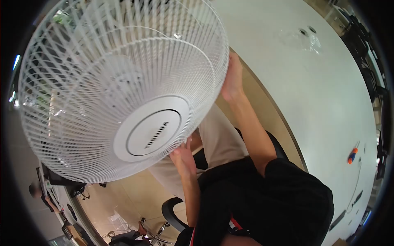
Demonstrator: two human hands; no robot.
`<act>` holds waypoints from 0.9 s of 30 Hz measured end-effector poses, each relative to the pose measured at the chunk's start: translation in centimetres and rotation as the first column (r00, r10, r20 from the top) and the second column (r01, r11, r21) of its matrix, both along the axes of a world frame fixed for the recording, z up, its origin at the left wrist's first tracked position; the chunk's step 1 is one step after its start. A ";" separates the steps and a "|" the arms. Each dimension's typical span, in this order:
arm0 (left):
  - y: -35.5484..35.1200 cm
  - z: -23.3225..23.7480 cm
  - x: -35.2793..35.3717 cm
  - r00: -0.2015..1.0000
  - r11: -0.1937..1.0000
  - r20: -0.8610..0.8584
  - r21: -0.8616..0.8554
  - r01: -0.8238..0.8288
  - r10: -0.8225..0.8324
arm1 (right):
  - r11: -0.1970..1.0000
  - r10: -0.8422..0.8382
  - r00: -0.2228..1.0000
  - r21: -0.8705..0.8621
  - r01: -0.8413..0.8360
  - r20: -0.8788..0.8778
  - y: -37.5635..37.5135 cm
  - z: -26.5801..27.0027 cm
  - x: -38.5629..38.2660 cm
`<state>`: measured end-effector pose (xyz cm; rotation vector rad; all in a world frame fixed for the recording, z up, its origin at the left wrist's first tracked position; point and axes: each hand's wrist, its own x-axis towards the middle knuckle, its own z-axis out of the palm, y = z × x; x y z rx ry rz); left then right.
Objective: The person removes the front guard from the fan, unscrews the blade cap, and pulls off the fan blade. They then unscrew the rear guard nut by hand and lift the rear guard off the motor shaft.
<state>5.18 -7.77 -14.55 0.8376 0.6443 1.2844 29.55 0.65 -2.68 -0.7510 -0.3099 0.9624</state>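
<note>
A white round fan guard (123,49) with a grey hub plate marked TOSHIBA (156,133) fills the upper left, tilted. Its wire ribs are seen from outside. At the guard's right edge, my right hand (233,80) grips the rim; its fingertips are hidden behind the wires. Lower down, my left hand (184,158) holds the bottom edge near the hub plate, with its fingers partly against the wires. Both hands support the guard above my lap.
A pale desk (287,82) curves along the right, carrying an orange and blue screwdriver (352,156), clear plastic (314,43) and a thin cable (356,184). Chair legs (156,231) stand at lower left. Another person (47,199) is at the far left.
</note>
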 end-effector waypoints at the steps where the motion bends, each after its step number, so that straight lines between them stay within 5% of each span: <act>1: -0.2 0.1 0.1 1.000 1.000 0.019 -0.017 -0.014 0.015 | 1.000 -0.006 1.000 -0.021 0.006 0.013 0.4 -0.8 0.2; 12: -0.4 -0.7 -3.1 0.977 0.990 0.197 -0.131 -0.054 0.079 | 0.997 0.003 0.986 0.071 0.009 -0.166 1.4 -6.8 -0.5; 16: -0.3 -0.7 -4.3 0.980 0.996 0.182 -0.048 -0.076 0.083 | 1.000 -0.023 0.960 -0.009 0.021 -0.280 0.2 -6.9 -3.0; 21: -0.4 -1.9 -5.6 0.938 0.993 0.326 -0.055 -0.100 0.112 | 0.987 0.117 0.938 0.143 -0.073 -0.325 -0.3 -10.9 -5.1; 27: -2.1 -0.2 -6.1 0.958 0.990 0.255 0.016 -0.140 0.131 | 0.984 0.161 0.952 0.122 -0.133 -0.260 -2.2 -12.9 -4.4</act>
